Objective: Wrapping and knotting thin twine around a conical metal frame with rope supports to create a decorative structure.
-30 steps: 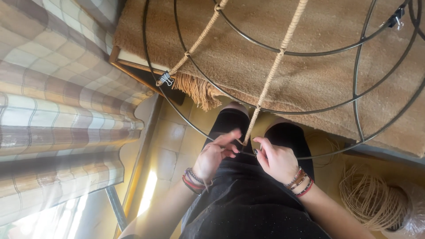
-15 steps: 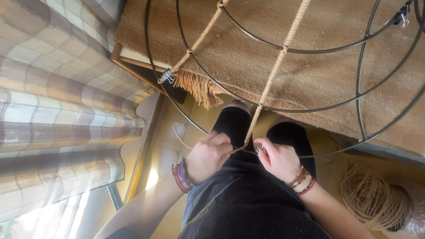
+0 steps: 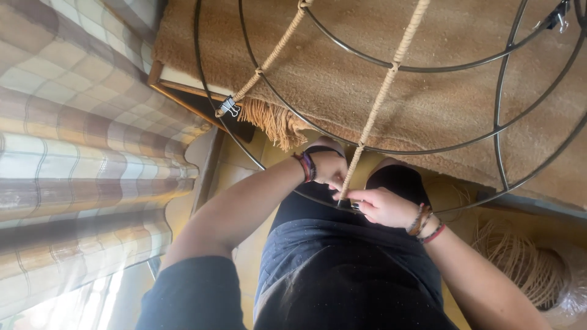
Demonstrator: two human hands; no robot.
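Both hands, left [image 3: 327,168] and right [image 3: 382,206], pinch the cord [image 3: 382,95] at the wire frame [image 3: 428,150]. It runs taut, slanting up and away to the right.

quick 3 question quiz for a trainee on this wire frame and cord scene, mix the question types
1. True or false: a binder clip grips the outer ring of the wire frame where a cord-wrapped spoke ends.
2. Multiple choice: the bundle of loose cord lies (A) on the checked curtain, (B) low on the person's right side, (C) on the tan blanket.
3. Fill in: the left hand and right hand meet at the lower end of the ____ wrapped spoke.

Key
1. True.
2. B.
3. Partly: cord covers it down to the hands, where the outer ring crosses.
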